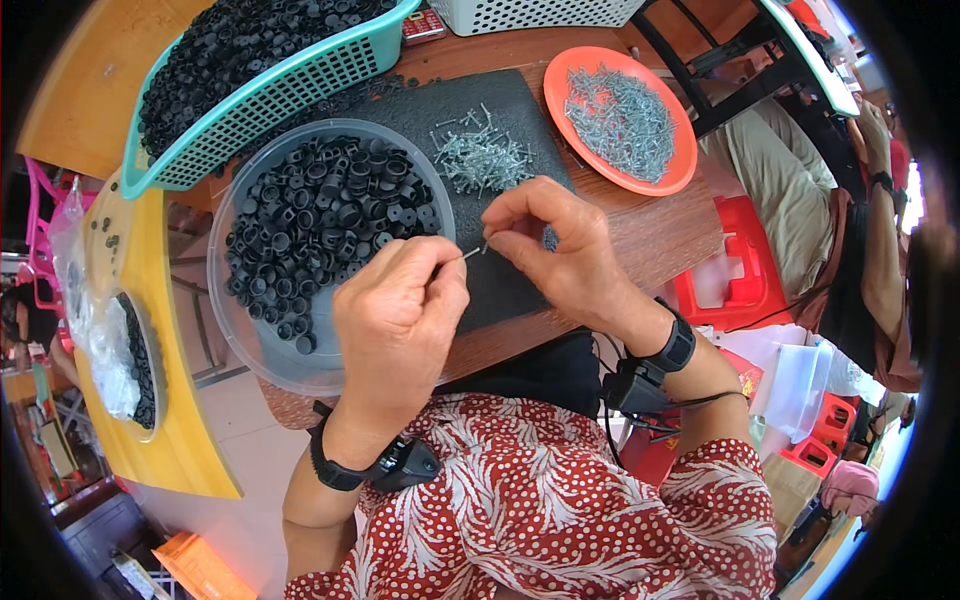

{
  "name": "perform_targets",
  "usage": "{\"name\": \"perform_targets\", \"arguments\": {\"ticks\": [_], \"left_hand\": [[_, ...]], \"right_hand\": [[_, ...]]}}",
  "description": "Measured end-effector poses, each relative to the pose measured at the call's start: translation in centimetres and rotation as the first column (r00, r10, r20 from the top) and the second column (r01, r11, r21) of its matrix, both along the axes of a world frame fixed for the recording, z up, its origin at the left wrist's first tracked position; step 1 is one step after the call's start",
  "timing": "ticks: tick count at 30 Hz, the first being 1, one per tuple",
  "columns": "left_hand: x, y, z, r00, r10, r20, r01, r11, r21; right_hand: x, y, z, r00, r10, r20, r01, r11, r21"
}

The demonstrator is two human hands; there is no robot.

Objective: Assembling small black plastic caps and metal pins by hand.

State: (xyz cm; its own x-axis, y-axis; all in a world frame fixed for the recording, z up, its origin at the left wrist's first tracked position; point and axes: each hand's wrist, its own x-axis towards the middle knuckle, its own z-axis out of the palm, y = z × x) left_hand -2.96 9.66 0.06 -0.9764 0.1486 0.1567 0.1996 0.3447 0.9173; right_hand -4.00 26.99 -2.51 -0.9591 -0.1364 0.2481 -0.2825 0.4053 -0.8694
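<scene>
My left hand is closed in a pinch, and a thin silvery screw sticks out from its fingertips toward the right. Close beside its end, my right hand has thumb and forefinger pinched together. Whatever sits between those right fingertips is too small to make out. Left of my hands stands a clear round tub holding many small black plastic caps. A loose heap of silvery screws lies on a black mat, just beyond my fingers.
An orange plate of more screws stands at the far right of the wooden table. A teal basket full of black parts is at the back left, with a white basket behind. Another person sits at the right, near a red stool.
</scene>
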Motion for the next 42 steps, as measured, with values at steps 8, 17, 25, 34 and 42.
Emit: {"name": "perform_targets", "arguments": {"ticks": [8, 17, 25, 34, 42], "left_hand": [[-0.9, 1.2, 0.0, 0.963, -0.069, -0.261, -0.004, 0.963, -0.270], [0.5, 0.6, 0.6, 0.996, -0.080, -0.041, 0.081, 0.996, 0.030], [0.7, -0.3, 0.6, 0.995, -0.003, -0.096, 0.006, 0.999, 0.041], [1.0, -0.7, 0.7, 0.996, -0.043, -0.081, 0.042, 0.999, -0.016], [1.2, -1.2, 1.6, 0.964, -0.087, 0.252, 0.049, 0.987, 0.156]], "right_hand": [[0.3, 0.6, 0.2, 0.997, -0.013, 0.078, 0.026, 0.987, -0.159], [1.3, -0.5, 1.3, 0.997, -0.006, -0.072, -0.017, 0.949, -0.314], [1.5, -1.4, 1.7, 0.987, 0.048, -0.152, -0.085, 0.967, -0.242], [0.9, -1.3, 1.2, 0.907, 0.129, -0.400, -0.134, 0.991, 0.015], [0.9, -1.0, 1.4, 0.859, 0.221, -0.462, -0.204, 0.975, 0.087]]}}
